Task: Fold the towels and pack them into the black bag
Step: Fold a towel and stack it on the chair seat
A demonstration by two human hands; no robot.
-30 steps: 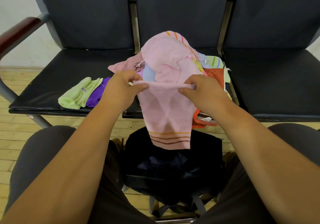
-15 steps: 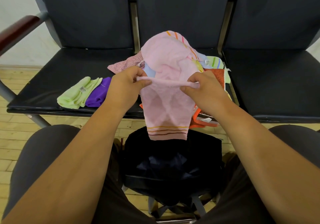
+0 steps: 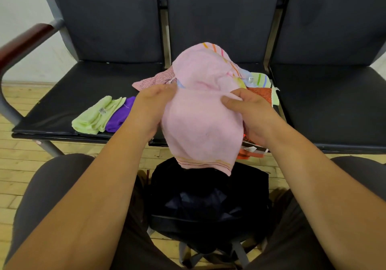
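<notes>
A person sits facing a row of dark padded seats (image 3: pixel 79 94), seen from above over their own bare forearms. Both hands hold a pink towel (image 3: pixel 200 127) up between them: the left hand (image 3: pixel 150 107) grips its upper left edge with curled fingers, and the right hand (image 3: pixel 252 113) pinches the upper right edge, thumb lying across the front. The towel hangs down, doubled over, its striped hem just above an open black bag (image 3: pixel 167 186) that stands on the wooden floor between the person's knees. Behind the towel, on the middle seat, lies a loose pile of towels (image 3: pixel 259 81) – pink, pale blue, green and orange among them. On the left seat, well apart from the hands, a folded light green towel (image 3: pixel 94 116) and a folded purple towel (image 3: pixel 120 117) lie touching, side by side.
</notes>
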